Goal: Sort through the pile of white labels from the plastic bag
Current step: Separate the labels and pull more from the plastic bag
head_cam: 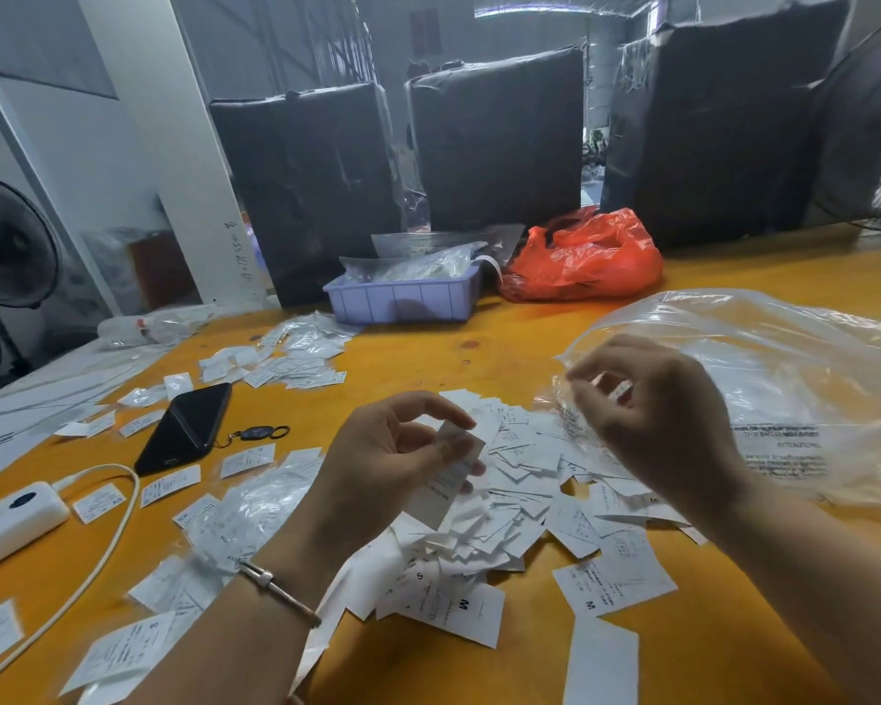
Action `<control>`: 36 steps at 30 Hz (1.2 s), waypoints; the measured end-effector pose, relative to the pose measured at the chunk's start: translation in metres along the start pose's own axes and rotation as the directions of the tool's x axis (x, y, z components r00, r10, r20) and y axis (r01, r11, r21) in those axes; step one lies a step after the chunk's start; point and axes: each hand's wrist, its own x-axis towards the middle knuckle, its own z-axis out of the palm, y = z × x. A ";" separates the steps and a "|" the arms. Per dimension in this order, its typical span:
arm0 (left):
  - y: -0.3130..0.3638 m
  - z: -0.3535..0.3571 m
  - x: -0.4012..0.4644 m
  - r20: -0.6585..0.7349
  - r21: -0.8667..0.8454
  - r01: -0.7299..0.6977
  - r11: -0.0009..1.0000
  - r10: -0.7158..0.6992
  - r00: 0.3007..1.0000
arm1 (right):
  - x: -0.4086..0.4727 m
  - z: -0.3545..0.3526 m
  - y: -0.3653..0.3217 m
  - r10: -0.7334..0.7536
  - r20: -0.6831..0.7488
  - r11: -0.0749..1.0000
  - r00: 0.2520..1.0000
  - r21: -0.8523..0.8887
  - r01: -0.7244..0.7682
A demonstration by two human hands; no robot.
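Left hand [392,450] pinches a label [453,475] above the pile [509,501].

The pile of labels [504,501] is centred on the bench [530,343], with the plastic bag [764,379] to its right, the phone [187,429] to its left, and the tray [403,297] behind.
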 end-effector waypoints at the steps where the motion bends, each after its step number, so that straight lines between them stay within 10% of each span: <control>1: 0.000 -0.002 0.000 -0.006 0.012 0.001 1.000 -0.001 1.000 | 0.003 -0.002 0.007 0.039 -0.034 0.993 0.999 -0.113 -0.042; 9: -0.011 -0.019 0.007 -0.042 0.142 0.084 0.986 -0.079 0.996 | 0.013 -0.006 0.050 0.422 0.129 0.686 0.897 -0.693 -0.222; 25: -0.021 -0.044 0.013 -0.206 0.338 0.140 0.930 -0.072 0.976 | 0.015 -0.007 0.063 0.438 0.141 0.671 0.888 -0.709 -0.219; 36: -0.029 -0.071 0.013 -0.304 0.698 0.361 0.619 -0.201 0.931 | 0.014 -0.006 0.065 0.430 0.130 0.629 0.894 -0.753 -0.193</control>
